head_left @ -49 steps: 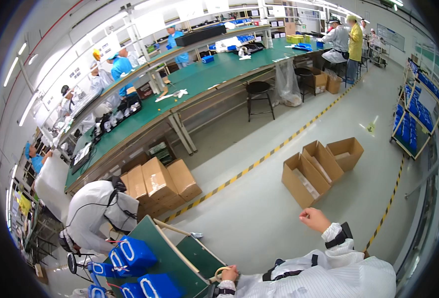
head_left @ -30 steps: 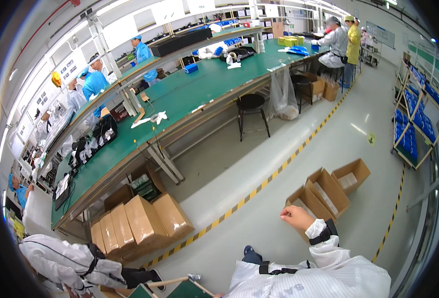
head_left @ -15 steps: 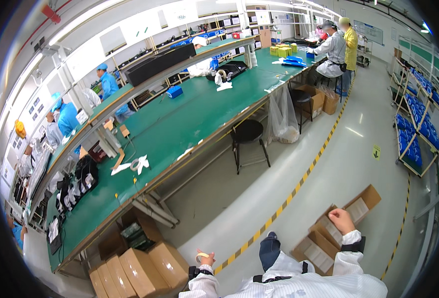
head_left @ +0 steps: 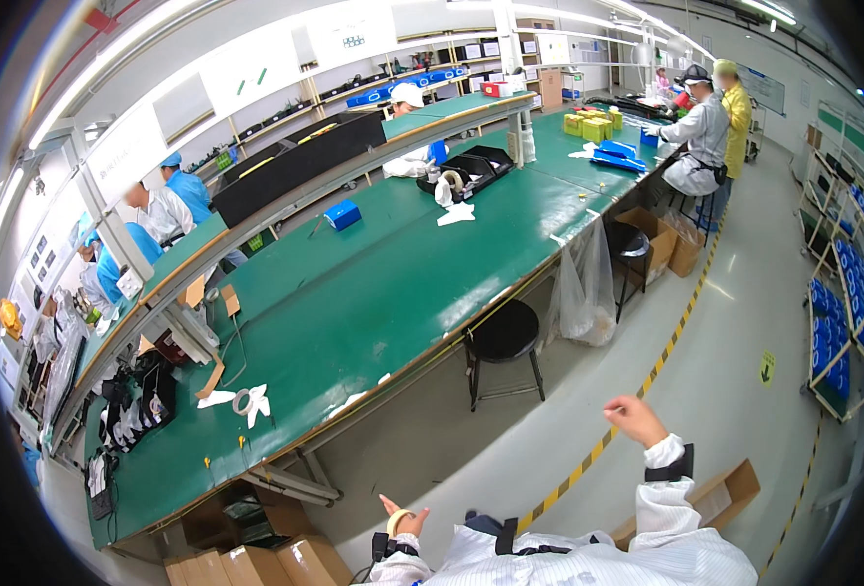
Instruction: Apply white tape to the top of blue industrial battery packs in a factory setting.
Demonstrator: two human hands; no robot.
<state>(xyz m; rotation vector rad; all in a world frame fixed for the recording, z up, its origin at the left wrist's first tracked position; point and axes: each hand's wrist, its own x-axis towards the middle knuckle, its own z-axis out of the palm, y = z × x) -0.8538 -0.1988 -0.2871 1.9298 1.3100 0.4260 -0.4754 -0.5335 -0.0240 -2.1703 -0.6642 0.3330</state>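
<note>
Low in the picture, my left hand (head_left: 412, 524) has a pale yellow tape roll (head_left: 394, 523) around it, next to the thumb. The roll is narrow and seen nearly edge-on. My right hand (head_left: 637, 420) is raised over the grey floor, beside the yellow-and-black floor line (head_left: 588, 459). Its fingers are curled together, and whatever they may hold is hidden. Below my right sleeve shows an open cardboard box (head_left: 735, 493), partly covered by the arm. A long green workbench (head_left: 354, 303) runs ahead and to my left.
A black stool (head_left: 505, 332) stands by the bench; a plastic bag (head_left: 585, 293) hangs farther along. Cardboard boxes (head_left: 310, 562) sit under the near end. A rack with blue parts (head_left: 827, 332) is at right. A person in white (head_left: 695, 137) sits at the far end.
My view has turned toward the bench and lifted. My right hand has moved up and left, away from over the cardboard boxes. The tape roll stays with my left hand.
</note>
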